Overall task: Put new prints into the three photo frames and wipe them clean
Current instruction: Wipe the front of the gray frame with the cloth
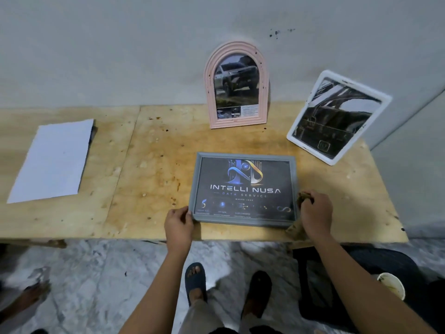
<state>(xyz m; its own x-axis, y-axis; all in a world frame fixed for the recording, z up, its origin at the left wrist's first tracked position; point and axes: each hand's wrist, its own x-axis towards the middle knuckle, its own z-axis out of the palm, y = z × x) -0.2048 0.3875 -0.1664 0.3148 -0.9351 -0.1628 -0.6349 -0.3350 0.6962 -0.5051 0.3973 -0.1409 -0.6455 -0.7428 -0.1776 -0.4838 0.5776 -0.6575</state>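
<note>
A bare, makeshift work corner indoors, more a back room than an office.
A stained, unfinished plywood table (156,153) stands against a plain grey plastered wall (120,56) marked with dark specks. The floor (96,273) is grey-white marbled tile. The person stands at the table in open sandals (195,278), and a used paper cup (392,285) sits low at the right.

cloth (294,229) mostly hidden, small captions (240,213) illegible
</note>
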